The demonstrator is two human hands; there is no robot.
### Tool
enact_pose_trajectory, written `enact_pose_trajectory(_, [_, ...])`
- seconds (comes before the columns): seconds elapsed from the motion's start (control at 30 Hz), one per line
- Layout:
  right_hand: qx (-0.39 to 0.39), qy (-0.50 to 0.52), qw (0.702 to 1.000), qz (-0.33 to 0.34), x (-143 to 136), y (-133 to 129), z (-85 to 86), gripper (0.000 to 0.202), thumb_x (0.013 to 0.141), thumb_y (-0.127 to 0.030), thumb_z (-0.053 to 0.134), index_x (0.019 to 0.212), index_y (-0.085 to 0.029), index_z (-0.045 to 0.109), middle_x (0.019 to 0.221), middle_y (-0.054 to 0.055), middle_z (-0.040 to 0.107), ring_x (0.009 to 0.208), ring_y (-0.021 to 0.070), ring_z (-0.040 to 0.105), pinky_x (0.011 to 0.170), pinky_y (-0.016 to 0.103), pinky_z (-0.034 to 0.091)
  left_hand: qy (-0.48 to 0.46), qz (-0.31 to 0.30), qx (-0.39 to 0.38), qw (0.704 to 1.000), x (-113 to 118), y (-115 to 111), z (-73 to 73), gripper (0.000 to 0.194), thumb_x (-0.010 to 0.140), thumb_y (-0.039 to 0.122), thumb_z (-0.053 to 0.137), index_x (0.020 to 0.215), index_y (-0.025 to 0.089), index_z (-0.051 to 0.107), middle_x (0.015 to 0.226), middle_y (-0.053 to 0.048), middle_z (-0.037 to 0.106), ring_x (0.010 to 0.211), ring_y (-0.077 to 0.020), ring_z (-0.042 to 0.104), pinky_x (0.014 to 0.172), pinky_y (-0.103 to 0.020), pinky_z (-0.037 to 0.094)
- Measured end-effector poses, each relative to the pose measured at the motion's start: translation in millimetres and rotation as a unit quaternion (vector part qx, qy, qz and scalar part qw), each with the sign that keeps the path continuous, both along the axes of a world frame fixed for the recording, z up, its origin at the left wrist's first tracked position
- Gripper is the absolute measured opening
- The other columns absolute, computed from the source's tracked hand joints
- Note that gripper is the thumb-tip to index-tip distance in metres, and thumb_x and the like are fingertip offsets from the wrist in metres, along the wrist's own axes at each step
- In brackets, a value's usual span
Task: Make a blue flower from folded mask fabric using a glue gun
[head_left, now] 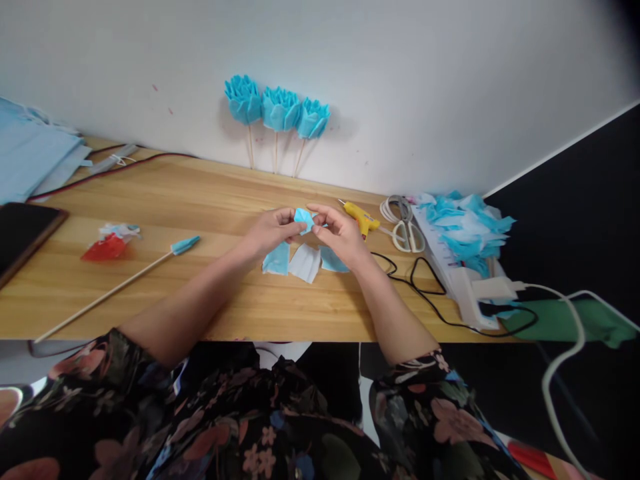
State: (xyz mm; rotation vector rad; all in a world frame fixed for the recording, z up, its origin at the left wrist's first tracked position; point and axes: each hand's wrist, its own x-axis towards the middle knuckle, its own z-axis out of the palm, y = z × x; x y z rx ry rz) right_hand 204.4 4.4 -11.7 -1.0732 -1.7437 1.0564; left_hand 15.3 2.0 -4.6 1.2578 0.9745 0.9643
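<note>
Left hand (273, 230) and right hand (343, 233) meet above the wooden tabletop (225, 193), each pinching a small light-blue fabric piece (303, 218) between thumb and fingertips; it looks thin, soft and creased, so an uneven tug might stretch or tear it. Nearest the body, a slim, straight wooden stick (107, 291) lies aslant, its lower end at the table's front edge, where a swing of the left forearm (200, 293) could knock it off; its far tip wears a tight blue wrapping (185, 245). Just beside the right forearm (390, 307) loops a slack black cord (425, 290); an arm catching it might jerk the white power strip (465, 293). Below the hands lie a flat blue square (277, 260), a slightly curled white square (305, 264) and another blue square (334, 260), likely light enough for a brushing wrist to scatter. Beyond them, a yellow plastic glue gun (363, 217) points its nozzle toward the right hand; its heat cannot be told, but a hot tip could burn a careless finger. White-handled scissors (409, 233) lie farther right, beside a crumpled heap of blue and white scraps (465, 227). Farthest off, three blue fabric flowers (281, 108) with layered, pointed petals seem to lean against the pale wall (380, 80) on thin stems; a bumped table could topple them.
</note>
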Motion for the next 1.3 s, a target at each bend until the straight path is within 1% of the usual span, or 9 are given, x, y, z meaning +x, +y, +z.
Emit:
enact_pose_trajectory(0.13, [0.004, -0.005, 1.000, 0.017, -1.1, -0.4, -1.8, 0.045, 0.082, -0.028, 0.063, 0.128, -0.027, 0.064, 0.084, -0.001, 0.061, 0.076, 0.0142, 0.055, 0.068, 0.030, 0.045, -0.076, 0.003, -0.050, 0.996, 0.6, 1.7, -2.6, 0.019, 0.070, 0.029, 0.074, 0.078, 0.017, 0.062, 0.069, 0.003, 0.057, 0.060, -0.0088, 0.049, 0.062, -0.025, 0.041])
enact_pose_trajectory(0.23, [0.007, -0.001, 1.000, 0.007, -1.9, -0.1, -2.8, 0.046, 0.083, -0.028, 0.063, 0.129, -0.026, 0.062, 0.084, -0.001, 0.061, 0.076, 0.0148, 0.056, 0.068, 0.031, 0.045, -0.134, -0.005, -0.070, 0.989, 1.4, 2.7, -3.6, 0.022, 0.073, 0.032, 0.075, 0.077, 0.017, 0.059, 0.069, 0.002, 0.057, 0.060, -0.0091, 0.051, 0.063, -0.025, 0.043])
enact_pose_trajectory(0.3, [0.012, 0.010, 1.000, -0.010, -2.2, 0.3, -2.7, 0.046, 0.083, -0.028, 0.063, 0.129, -0.026, 0.062, 0.083, -0.001, 0.061, 0.076, 0.0150, 0.056, 0.069, 0.032, 0.046, -0.139, -0.002, -0.065, 0.988, 1.7, 3.1, -4.2, 0.026, 0.075, 0.036, 0.075, 0.075, 0.017, 0.058, 0.069, 0.001, 0.057, 0.061, -0.0092, 0.051, 0.062, -0.025, 0.043])
enact_pose_trajectory(0.4, [0.018, 0.028, 0.999, -0.040, -2.7, 1.0, -3.0, 0.044, 0.082, -0.028, 0.063, 0.127, -0.026, 0.063, 0.082, -0.001, 0.060, 0.078, 0.0151, 0.057, 0.073, 0.033, 0.047, -0.102, -0.002, -0.043, 0.994, 2.7, 2.4, -5.7, 0.029, 0.074, 0.040, 0.077, 0.078, 0.017, 0.060, 0.070, 0.002, 0.058, 0.061, -0.0090, 0.052, 0.061, -0.024, 0.042])
enact_pose_trajectory(0.5, [0.015, 0.036, 0.998, -0.051, -3.3, 1.5, -4.4, 0.044, 0.081, -0.029, 0.064, 0.126, -0.027, 0.063, 0.082, -0.002, 0.060, 0.079, 0.0152, 0.058, 0.075, 0.033, 0.049, -0.056, -0.013, -0.016, 0.998, 4.8, 0.3, -6.4, 0.027, 0.071, 0.037, 0.080, 0.080, 0.017, 0.062, 0.066, 0.004, 0.055, 0.058, -0.0081, 0.048, 0.059, -0.023, 0.039])
enact_pose_trajectory(0.73, [0.014, 0.045, 0.998, -0.050, -4.8, 0.3, -5.3, 0.044, 0.082, -0.028, 0.065, 0.125, -0.027, 0.064, 0.084, -0.001, 0.061, 0.079, 0.0156, 0.058, 0.077, 0.034, 0.051, -0.024, 0.015, 0.003, 1.000, 4.7, -2.4, -3.9, 0.016, 0.074, 0.032, 0.072, 0.075, 0.019, 0.063, 0.064, 0.004, 0.052, 0.058, -0.0088, 0.046, 0.060, -0.024, 0.040])
enact_pose_trajectory(0.93, [0.009, 0.043, 0.999, -0.028, -4.0, -2.7, 0.4, 0.042, 0.085, -0.032, 0.062, 0.127, -0.027, 0.064, 0.083, 0.000, 0.060, 0.080, 0.0170, 0.058, 0.080, 0.037, 0.052, -0.002, 0.024, -0.002, 1.000, 2.7, -0.1, -4.9, 0.013, 0.074, 0.028, 0.068, 0.073, 0.019, 0.059, 0.064, 0.004, 0.052, 0.058, -0.0089, 0.047, 0.060, -0.024, 0.040])
enact_pose_trajectory(1.07, [0.005, 0.050, 0.998, -0.028, -3.4, -3.8, 2.6, 0.040, 0.087, -0.036, 0.063, 0.126, -0.028, 0.065, 0.085, 0.000, 0.061, 0.082, 0.0174, 0.058, 0.082, 0.038, 0.053, 0.028, 0.016, 0.032, 0.999, 2.5, 2.1, -9.6, 0.014, 0.075, 0.029, 0.067, 0.071, 0.018, 0.059, 0.064, 0.004, 0.052, 0.059, -0.0088, 0.046, 0.058, -0.024, 0.036])
enact_pose_trajectory(1.3, [0.008, 0.007, 0.999, -0.048, -2.4, -2.0, -4.3, 0.046, 0.086, -0.039, 0.066, 0.131, -0.031, 0.064, 0.091, 0.001, 0.064, 0.085, 0.0186, 0.059, 0.083, 0.038, 0.054, 0.076, 0.001, 0.097, 0.992, 4.8, 1.2, -13.2, 0.012, 0.074, 0.029, 0.067, 0.070, 0.018, 0.062, 0.064, 0.003, 0.055, 0.061, -0.0109, 0.044, 0.059, -0.025, 0.031])
